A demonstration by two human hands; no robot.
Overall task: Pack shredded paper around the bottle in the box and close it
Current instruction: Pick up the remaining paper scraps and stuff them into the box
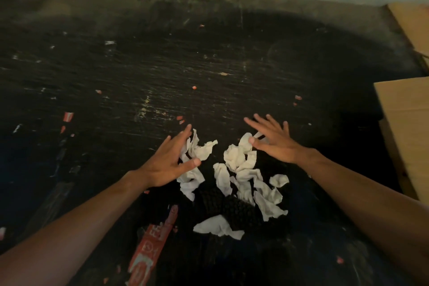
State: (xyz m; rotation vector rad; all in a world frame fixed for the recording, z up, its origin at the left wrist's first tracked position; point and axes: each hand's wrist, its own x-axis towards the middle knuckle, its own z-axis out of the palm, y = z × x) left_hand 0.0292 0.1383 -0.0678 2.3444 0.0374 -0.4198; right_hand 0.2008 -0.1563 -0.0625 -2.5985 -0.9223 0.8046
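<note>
Paper (241,169), white and crumpled in scraps, lies loose on the dark table (162,65) at lower centre of the frame, and we have both hands spread wide over it: the left hand (169,160) at the pile's left edge, the right hand (274,141) at its upper right, fingers straight and gripping nothing. We see cardboard (404,123) at the right edge, perhaps the box, but no bottle, so we judge the packing barely begun. Gathering the scraps, stuffing them round the bottle and closing the box are all left.
</note>
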